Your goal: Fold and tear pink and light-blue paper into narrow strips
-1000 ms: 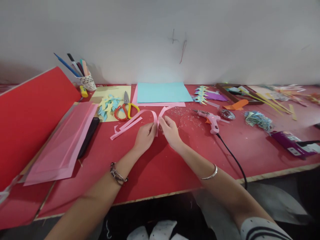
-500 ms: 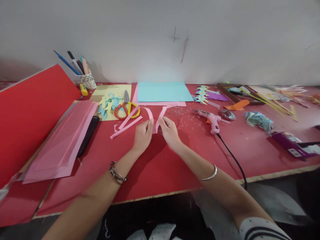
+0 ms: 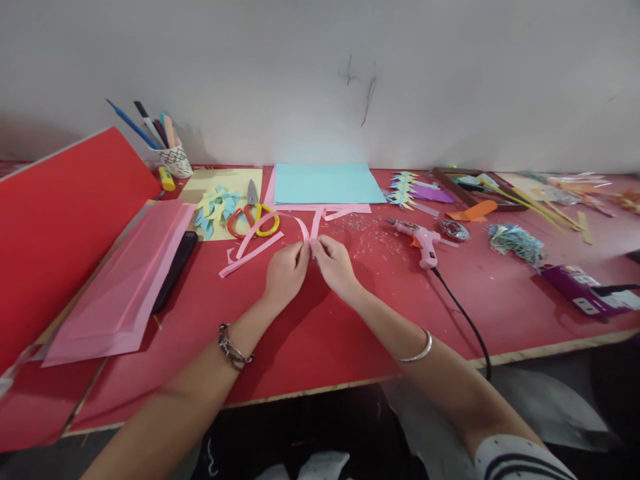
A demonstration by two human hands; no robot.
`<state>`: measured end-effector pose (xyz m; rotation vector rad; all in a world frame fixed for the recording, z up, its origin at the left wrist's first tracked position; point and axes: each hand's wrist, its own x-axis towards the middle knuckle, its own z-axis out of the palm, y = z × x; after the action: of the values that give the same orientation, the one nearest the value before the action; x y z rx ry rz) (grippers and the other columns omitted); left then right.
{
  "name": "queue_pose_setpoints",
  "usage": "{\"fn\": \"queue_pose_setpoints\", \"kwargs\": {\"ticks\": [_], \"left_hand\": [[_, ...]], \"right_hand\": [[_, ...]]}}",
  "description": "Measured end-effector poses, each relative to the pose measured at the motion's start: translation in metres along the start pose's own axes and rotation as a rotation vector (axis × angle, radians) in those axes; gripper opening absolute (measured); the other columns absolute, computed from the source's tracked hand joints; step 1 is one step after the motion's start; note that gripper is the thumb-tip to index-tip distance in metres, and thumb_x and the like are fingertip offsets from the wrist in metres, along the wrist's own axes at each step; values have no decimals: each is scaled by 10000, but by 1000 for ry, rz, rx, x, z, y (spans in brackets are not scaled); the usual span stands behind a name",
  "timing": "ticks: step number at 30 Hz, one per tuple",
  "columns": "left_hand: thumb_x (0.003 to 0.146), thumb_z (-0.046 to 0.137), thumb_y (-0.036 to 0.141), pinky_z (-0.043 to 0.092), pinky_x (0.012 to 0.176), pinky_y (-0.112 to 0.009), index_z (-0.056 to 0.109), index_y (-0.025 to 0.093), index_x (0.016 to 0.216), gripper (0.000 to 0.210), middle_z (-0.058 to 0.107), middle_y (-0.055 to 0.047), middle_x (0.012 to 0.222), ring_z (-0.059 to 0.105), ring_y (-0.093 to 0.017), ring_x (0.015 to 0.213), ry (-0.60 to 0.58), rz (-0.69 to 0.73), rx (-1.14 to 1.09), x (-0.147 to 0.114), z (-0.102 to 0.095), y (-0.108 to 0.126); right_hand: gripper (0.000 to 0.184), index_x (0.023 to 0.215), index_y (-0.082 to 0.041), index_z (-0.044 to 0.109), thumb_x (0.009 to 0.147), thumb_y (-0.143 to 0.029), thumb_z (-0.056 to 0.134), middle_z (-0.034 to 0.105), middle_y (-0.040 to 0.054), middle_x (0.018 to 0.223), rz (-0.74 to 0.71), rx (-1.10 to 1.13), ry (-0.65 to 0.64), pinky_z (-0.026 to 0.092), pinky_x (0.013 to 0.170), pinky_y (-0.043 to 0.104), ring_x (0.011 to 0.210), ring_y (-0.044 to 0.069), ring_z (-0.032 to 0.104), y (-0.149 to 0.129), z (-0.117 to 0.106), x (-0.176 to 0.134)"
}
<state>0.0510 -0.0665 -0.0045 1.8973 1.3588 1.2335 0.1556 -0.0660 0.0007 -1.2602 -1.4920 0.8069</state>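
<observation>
- I see a grey wall (image 3: 250, 80), brightest low at its middle
- My feed shows a red tabletop (image 3: 310, 347) along it, front edge pale and rough

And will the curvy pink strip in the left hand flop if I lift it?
Probably floppy: the pink strip bends over beyond the left hand. Likely very light, since it looks like thin paper. It might crease easily, being so narrow.

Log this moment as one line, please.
left hand: pinching pink paper; right hand: pinching pink paper; hands: close together; scissors: unheld; glue gun: on table
</observation>
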Motion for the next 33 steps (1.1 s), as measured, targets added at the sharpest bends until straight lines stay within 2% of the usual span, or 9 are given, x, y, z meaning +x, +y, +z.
{"fn": "queue_pose_setpoints", "kwargs": {"ticks": [9, 14, 17, 21, 24, 25, 26, 29, 33], "left_hand": [[821, 335, 260, 288, 472, -222, 345, 203, 546, 282, 384, 45, 488, 374, -99, 472, 57, -44, -85, -1, 4, 3], [839, 305, 288, 316, 498, -228, 356, 207, 566, 289, 371, 41, 508, 384, -105, 490, 145, -105, -119, 4, -2, -5], [841, 319, 336, 326, 499, -230, 384, 205, 572, 306, 376, 40, 513, 389, -106, 483, 151, -121, -138, 6, -7, -7], [837, 342, 349, 344, 515, -226, 459, 197, 633, 280, 419, 33, 543, 414, -112, 507, 119, -72, -132, 6, -9, -5], [831, 362, 330, 362, 553, -225, 489, 196, 682, 238, 483, 17, 595, 456, -121, 565, 108, -10, -109, 6, -11, -2], [827, 374, 323, 365, 560, -226, 491, 195, 681, 226, 500, 11, 612, 465, -124, 581, 87, 23, -92, 6, -12, -1], [823, 386, 316, 366, 563, -226, 493, 195, 673, 220, 511, 5, 624, 471, -125, 592, 48, 69, -69, 6, -13, 0], [823, 405, 301, 382, 603, -234, 500, 192, 638, 235, 514, -5, 648, 491, -131, 639, -144, 266, -9, 6, -18, 5], [817, 439, 297, 405, 723, -259, 528, 189, 619, 243, 533, -29, 792, 515, -142, 783, -316, 393, 1, 5, -24, 12]], "right_hand": [[272, 517, -200, 334, 773, -269, 394, 336, -65, 481, 35, 34, 30, 260, 472, 212, 461, 71, 321, 0, 3, 0], [279, 529, -206, 329, 789, -287, 387, 299, -73, 452, 108, 156, 108, 233, 428, 210, 413, 66, 280, 4, -3, 5], [280, 521, -204, 343, 782, -292, 391, 302, -73, 437, 154, 154, 99, 226, 415, 213, 397, 65, 282, 7, -8, 9], [269, 507, -204, 324, 750, -285, 406, 314, -66, 451, 99, 63, 45, 256, 441, 217, 430, 71, 318, 8, -11, 10], [72, 684, -204, 424, 722, -259, 450, 397, -59, 562, -6, -42, 181, 311, 492, 220, 479, 76, 367, 8, -14, 11], [94, 793, -203, 446, 709, -237, 470, 426, -50, 626, -59, -87, 212, 331, 516, 225, 495, 75, 381, 8, -16, 11], [209, 904, -201, 444, 700, -214, 484, 445, -35, 697, -118, -128, 215, 349, 539, 233, 507, 74, 390, 8, -19, 12], [385, 1087, -196, 413, 709, -184, 486, 449, 29, 885, -300, -224, 93, 385, 587, 259, 535, 77, 395, 9, -28, 14], [208, 961, -213, 534, 773, -227, 447, 457, 60, 916, -442, -322, -69, 403, 627, 279, 682, 135, 455, 10, -34, 17]]}}
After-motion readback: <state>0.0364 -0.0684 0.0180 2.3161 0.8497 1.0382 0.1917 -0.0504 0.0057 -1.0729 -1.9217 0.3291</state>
